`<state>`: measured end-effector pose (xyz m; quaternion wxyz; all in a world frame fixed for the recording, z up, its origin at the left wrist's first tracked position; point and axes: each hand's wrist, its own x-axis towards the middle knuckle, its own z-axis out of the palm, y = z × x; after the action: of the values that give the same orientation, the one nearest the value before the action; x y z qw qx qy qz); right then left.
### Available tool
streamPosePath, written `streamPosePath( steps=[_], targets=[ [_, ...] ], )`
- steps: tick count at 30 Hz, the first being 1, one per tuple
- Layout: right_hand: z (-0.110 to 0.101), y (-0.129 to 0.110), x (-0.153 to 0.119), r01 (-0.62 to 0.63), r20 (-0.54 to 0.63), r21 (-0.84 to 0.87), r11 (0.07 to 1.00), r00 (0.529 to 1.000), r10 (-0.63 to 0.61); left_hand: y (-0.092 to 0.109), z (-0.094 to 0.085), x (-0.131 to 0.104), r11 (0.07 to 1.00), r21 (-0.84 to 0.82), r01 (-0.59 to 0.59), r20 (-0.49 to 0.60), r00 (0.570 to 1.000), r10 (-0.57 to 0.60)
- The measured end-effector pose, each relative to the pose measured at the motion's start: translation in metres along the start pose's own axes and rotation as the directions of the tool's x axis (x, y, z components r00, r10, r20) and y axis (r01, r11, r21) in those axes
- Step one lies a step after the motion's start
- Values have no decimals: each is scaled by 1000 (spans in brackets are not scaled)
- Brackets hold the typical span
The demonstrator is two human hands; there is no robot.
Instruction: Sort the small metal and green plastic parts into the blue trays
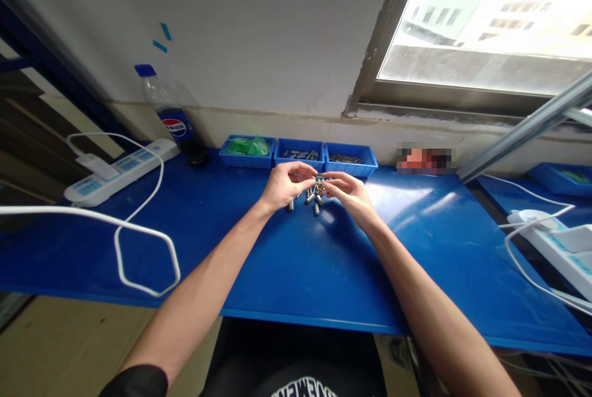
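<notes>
My left hand (287, 186) and my right hand (349, 195) meet over the middle of the blue table. Thumb and fingers of each are closed in a pinch at a small dark part, too small to name. Just beneath the fingertips lies a loose pile of small metal cylinders (316, 208), some with thin brass-coloured ends. One grey cylinder (291, 204) rests by the left hand, apart from the others. Behind the hands stand three blue bins: one with green packets (250, 146), one with grey metal cylinders (301, 155), and one with thin dark pins (345, 159).
At the back left stands a cola bottle (174, 119) beside a white power strip (123, 172). A white cable (118, 243) loops over the table's left side. To the right are a metal post (522, 126) and another power strip (550, 243). A blurred patch covers something near the wall.
</notes>
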<state>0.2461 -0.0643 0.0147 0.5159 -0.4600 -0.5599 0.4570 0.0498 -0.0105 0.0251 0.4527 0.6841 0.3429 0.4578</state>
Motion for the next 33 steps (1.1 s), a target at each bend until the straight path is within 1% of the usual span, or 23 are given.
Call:
streamPosePath(
  steps=[2,5,7,9,11,13,15,17,19,21,24,26,29,33],
  targets=[
    [2,0,0,-3,13,22,1000,1000,2,-2,0,0,999,-30,12,16,1000,-11],
    [2,2,0,-29,-13,45,999,999,30,-3,1,0,999,-50,18,31,999,-17],
    [1,5,1,-52,-23,75,996,998,54,-2,1,-1,999,-45,20,37,999,-18],
    [-1,7,2,-63,-27,118,991,997,67,0,1,-1,1000,-12,20,65,998,-19],
    [-3,9,3,-66,-33,137,988,997,71,2,-2,-1,997,81,8,79,997,-15],
    [-4,9,4,-50,-73,126,991,996,60,4,-7,-1,971,237,-23,68,998,7],
    [-6,9,6,3,-145,121,993,989,15,3,-12,-2,916,397,-63,80,996,34],
    [-9,10,8,75,-200,139,987,979,-46,0,-15,-2,857,504,-105,148,988,34],
    [-13,12,10,116,-212,156,981,974,-81,-5,-16,-3,812,568,-134,210,978,14],
    [-16,14,11,111,-209,151,982,975,-78,-9,-14,-4,774,616,-145,236,972,-6],
    [-16,14,10,80,-218,121,990,975,-52,-13,-10,-6,725,673,-148,230,973,-15],
    [-14,11,9,64,-217,99,993,975,-41,-13,-9,-6,708,690,-147,214,977,-6],
    [-9,7,6,48,-196,73,996,980,-32,-12,-9,-5,733,663,-152,187,982,35],
    [-6,4,4,9,-148,30,999,989,-5,-5,-7,-3,845,511,-159,123,986,111]
  ],
)
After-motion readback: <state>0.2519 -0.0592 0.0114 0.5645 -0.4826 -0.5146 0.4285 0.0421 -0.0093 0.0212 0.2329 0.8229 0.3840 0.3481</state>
